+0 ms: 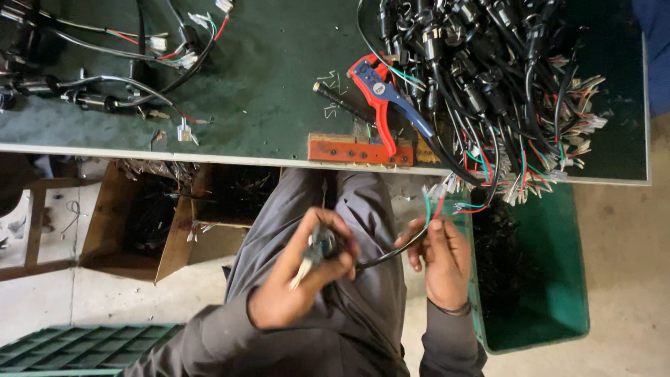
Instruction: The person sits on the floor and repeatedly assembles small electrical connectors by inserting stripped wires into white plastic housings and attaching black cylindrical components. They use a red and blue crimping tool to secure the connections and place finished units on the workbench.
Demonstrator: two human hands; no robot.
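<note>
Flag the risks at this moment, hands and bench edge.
1. The wire pile hangs past the table edge, loose ends dangling by the right hand; they could snag the black cable it holds.
2. The red and blue stripper tool lies against that pile near the edge; a tug might drag it off.
3. The left hand has a partial grip on the small switch part; it may slip.

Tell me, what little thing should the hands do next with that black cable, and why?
Probably bring the loose wire ends up toward the red-and-blue wire stripper on the green table. The left hand grips a small switch part with a metal key, and the right hand pinches its thin black cable near the green and red wire tips, which look free.
</note>
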